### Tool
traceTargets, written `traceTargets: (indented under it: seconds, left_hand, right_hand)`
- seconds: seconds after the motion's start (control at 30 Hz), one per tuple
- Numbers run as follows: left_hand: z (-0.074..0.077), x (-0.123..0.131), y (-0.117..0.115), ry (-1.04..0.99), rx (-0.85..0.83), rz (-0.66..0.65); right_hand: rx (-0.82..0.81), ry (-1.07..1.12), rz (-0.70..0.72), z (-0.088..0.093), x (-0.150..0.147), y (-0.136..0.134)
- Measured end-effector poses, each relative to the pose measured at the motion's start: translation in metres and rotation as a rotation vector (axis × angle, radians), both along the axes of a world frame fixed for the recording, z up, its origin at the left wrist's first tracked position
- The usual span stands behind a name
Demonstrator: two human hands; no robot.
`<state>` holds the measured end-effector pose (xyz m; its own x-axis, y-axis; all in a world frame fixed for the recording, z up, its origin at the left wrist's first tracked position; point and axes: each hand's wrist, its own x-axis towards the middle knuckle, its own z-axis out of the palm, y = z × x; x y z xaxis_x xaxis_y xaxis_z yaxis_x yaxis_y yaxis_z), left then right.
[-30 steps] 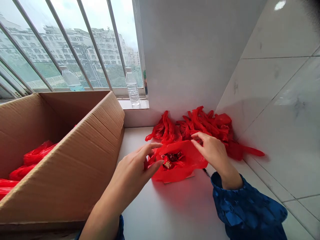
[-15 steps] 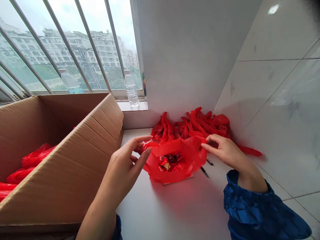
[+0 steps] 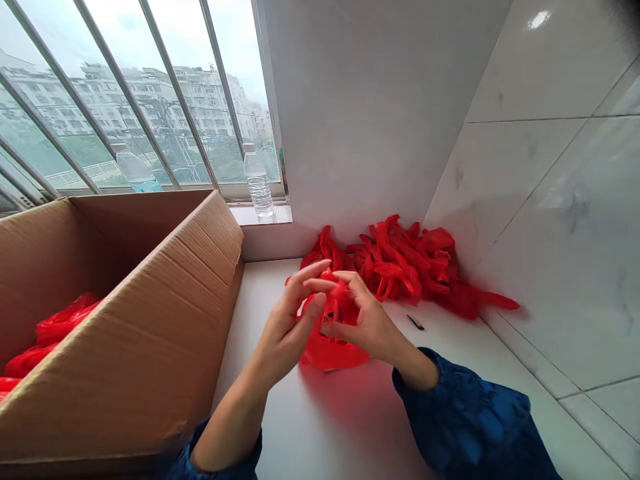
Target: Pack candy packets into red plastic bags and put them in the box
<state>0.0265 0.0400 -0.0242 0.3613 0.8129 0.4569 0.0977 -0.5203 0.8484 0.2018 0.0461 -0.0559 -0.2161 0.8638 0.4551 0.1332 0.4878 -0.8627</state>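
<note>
A red plastic bag [image 3: 337,355] stands on the white tabletop in front of me, its mouth drawn together between my hands. Small wrapped pieces with dark and red wrappers show inside it through the gap. My left hand [image 3: 295,317] holds the left side of the bag's rim, with thumb and fingers curved around it. Opposite, my right hand [image 3: 367,320] pinches the right side, its fingertips almost meeting those of the left. The exact grip of the fingertips is partly hidden by the hands.
A large cardboard box [image 3: 150,320] with red bags [image 3: 65,319] inside stands on the left. Crumpled red plastic bags [image 3: 395,260] lie along the wall behind. A black pen-like object [image 3: 415,323] rests at right. A water bottle [image 3: 259,183] stands on the windowsill [image 3: 280,213].
Both hands have come together; the right moved left with its side of the rim. The bag's wide mouth has narrowed and its contents are largely covered.
</note>
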Motion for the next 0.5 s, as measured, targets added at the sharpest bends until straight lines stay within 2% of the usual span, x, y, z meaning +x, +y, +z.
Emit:
traceTargets:
  seconds: [0.07, 0.13, 0.23, 0.3, 0.37, 0.4, 0.5]
  left_hand:
    - [0.000, 0.002, -0.004, 0.142, 0.012, -0.079]
    - [-0.001, 0.005, -0.006, 0.210, 0.102, -0.080]
    - [-0.009, 0.011, -0.001, 0.120, 0.240, 0.058]
    - [-0.017, 0.016, 0.004, 0.051, 0.250, 0.169]
    - [-0.024, 0.020, 0.009, 0.042, 0.181, 0.242]
    - [-0.026, 0.020, 0.011, 0.054, 0.111, 0.238]
    - [-0.028, 0.018, 0.018, 0.069, -0.148, 0.056]
  right_hand:
    - [0.083, 0.009, -0.042, -0.005, -0.007, 0.001]
    - [0.122, 0.065, -0.051, -0.009, -0.010, 0.004]
    - [0.021, 0.185, -0.021, -0.010, -0.010, 0.006]
    - [-0.107, 0.304, 0.009, -0.009, -0.008, 0.007]
    - [-0.185, 0.389, 0.021, -0.008, -0.006, 0.008]
    - [-0.201, 0.412, 0.021, -0.008, -0.004, 0.009]
    - [-0.247, 0.458, 0.036, -0.008, 0.001, 0.013]
